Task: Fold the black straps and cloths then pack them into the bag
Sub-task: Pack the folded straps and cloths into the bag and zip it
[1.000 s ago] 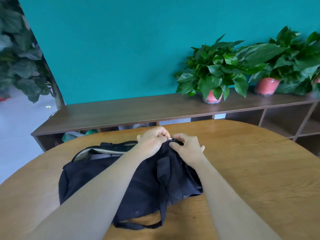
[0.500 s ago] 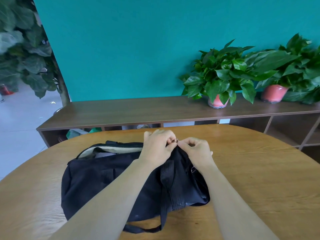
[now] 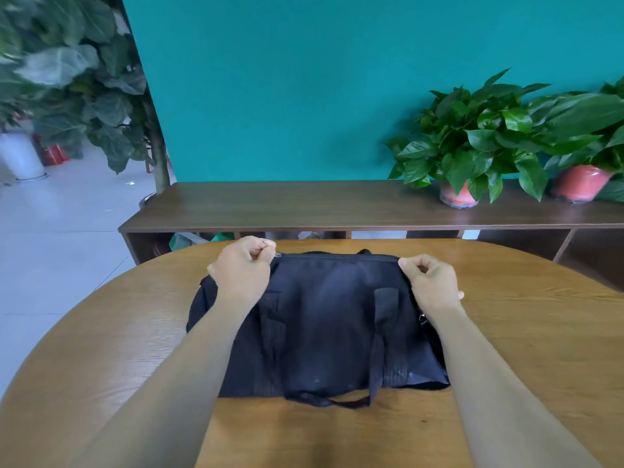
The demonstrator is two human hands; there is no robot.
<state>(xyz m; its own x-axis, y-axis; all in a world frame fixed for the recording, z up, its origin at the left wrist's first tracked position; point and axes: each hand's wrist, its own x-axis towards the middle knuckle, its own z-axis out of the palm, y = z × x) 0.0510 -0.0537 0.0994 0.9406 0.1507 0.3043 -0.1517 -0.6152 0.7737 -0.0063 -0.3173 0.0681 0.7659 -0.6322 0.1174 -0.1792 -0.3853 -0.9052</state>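
Observation:
A black duffel bag [image 3: 324,319] lies on the round wooden table [image 3: 523,332], its top zipper line closed from end to end. My left hand [image 3: 241,268] pinches the small metal zipper pull [image 3: 278,255] at the bag's left end. My right hand [image 3: 429,282] grips the fabric at the right end of the zipper. The bag's carry handle [image 3: 337,401] hangs over the near side. No loose straps or cloths show outside the bag.
A long brown shelf unit [image 3: 337,207] runs behind the table against a teal wall. Two potted plants [image 3: 472,146] in red pots stand on its right part. A tall leafy plant [image 3: 77,79] stands at the far left over grey floor.
My left hand has drawn the zipper pull leftward along the bag's top, closing the opening that showed pale lining. My right hand stayed on the bag's right end. The view shifted.

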